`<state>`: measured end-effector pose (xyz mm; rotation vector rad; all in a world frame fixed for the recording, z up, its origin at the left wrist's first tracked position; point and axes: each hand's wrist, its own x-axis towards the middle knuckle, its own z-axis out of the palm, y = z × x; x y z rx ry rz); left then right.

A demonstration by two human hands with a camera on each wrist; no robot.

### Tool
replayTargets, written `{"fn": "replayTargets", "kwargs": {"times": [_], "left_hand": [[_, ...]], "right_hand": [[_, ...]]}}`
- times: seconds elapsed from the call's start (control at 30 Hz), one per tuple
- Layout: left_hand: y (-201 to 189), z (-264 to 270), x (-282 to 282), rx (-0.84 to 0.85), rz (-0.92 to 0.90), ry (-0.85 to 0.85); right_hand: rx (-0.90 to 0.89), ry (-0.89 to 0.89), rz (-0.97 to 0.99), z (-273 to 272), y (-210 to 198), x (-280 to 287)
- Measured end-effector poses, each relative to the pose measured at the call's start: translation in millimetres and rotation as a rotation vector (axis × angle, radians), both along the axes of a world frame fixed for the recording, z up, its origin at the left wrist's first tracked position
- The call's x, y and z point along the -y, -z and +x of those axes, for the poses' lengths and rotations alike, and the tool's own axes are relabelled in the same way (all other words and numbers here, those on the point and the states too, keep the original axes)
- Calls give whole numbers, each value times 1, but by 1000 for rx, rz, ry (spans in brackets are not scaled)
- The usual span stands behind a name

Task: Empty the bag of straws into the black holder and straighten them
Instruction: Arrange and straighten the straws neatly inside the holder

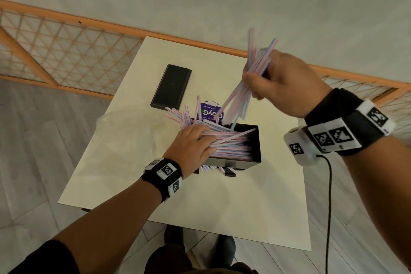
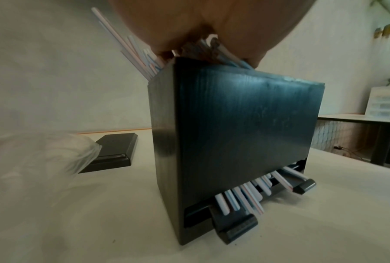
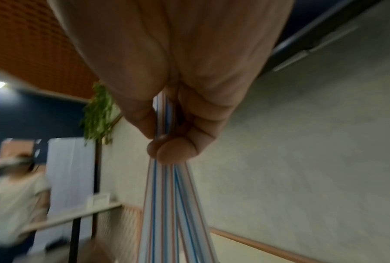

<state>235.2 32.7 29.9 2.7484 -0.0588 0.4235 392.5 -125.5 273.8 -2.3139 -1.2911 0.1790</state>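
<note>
The black holder (image 1: 256, 140) stands mid-table, filled with striped straws (image 1: 231, 143) lying lengthwise, some sticking up askew at its left end. My left hand (image 1: 195, 142) rests on that left end, fingers laid over the straws. In the left wrist view my palm (image 2: 200, 26) sits on top of the holder (image 2: 234, 133), and straw ends (image 2: 245, 197) poke out of its bottom slot. My right hand (image 1: 255, 83) grips a loose bundle of straws (image 1: 235, 100) above the holder's far right, tips pointing down into it. The right wrist view shows my fingers (image 3: 178, 149) pinching the bundle (image 3: 164, 204).
A clear plastic bag (image 1: 126, 133) lies crumpled left of the holder. A flat black lid (image 1: 171, 87) lies behind it, beside a purple-labelled pack (image 1: 211, 112). The white table (image 1: 200, 202) ends near an orange lattice rail (image 1: 66, 51). A cable (image 1: 329, 196) hangs from my right wrist.
</note>
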Motion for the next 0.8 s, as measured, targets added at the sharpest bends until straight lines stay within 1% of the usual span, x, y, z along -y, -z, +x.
{"fn": "replayTargets", "kwargs": {"times": [0.07, 0.17, 0.27, 0.37, 0.47, 0.57, 0.63, 0.73, 0.8], "left_hand": [[-2, 0, 1, 23, -16, -24], [-2, -2, 1, 35, -1, -101], [-4, -4, 1, 29, -38, -160], [-9, -7, -1, 55, -138, -208], [-12, -13, -5, 51, -247, -239], [-13, -21, -8, 10, -370, -339], [-11, -25, -9, 1, -385, -384], [-10, -27, -11, -11, -304, -381], [-8, -28, -11, 2, -219, -328]], "right_hand": [[75, -80, -176, -7, 8, -3], [95, -145, -392, -20, 29, -13], [41, -133, -513, -32, 58, -26], [-1, -125, -617, -41, 91, -41], [-7, -112, -700, -51, 113, -54], [18, -125, -742, -58, 127, -66], [39, -143, -756, -63, 132, -71], [103, -167, -671, -66, 135, -70], [15, -135, -590, -66, 135, -64]]}}
